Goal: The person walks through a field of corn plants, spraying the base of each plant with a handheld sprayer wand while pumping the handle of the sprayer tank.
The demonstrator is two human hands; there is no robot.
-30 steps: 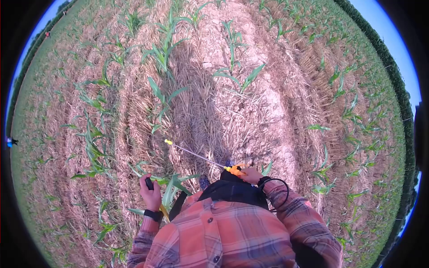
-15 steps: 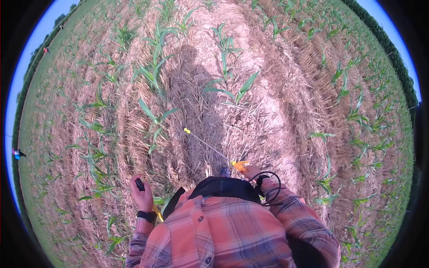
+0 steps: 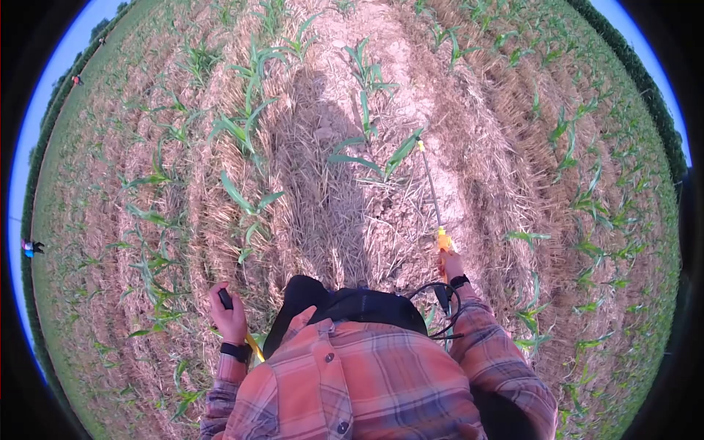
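Note:
My right hand (image 3: 452, 263) is closed around the yellow handle of a spray wand (image 3: 431, 183). The thin wand points forward, and its yellow nozzle end (image 3: 420, 146) is beside the leaf of a young corn plant (image 3: 400, 158). A black hose (image 3: 459, 312) loops near my right wrist. On the left, my left hand (image 3: 229, 319) is wrapped around a black-gripped lever (image 3: 226, 298). A yellow bar (image 3: 254, 347) shows behind that wrist, partly hidden by my sleeve; I cannot see how it joins the grip.
Rows of young corn (image 3: 246, 132) run forward on both sides through dry straw (image 3: 506, 147). A bare soil strip (image 3: 381, 37) lies ahead, with my shadow (image 3: 319, 169) across straw and soil. Far off at the left edge stands a person (image 3: 31, 248). Trees border the field.
The spray wand has swung from forward-left to forward-right, and my right hand has moved right and slightly forward. My left hand has barely moved. A dark trouser leg now shows more.

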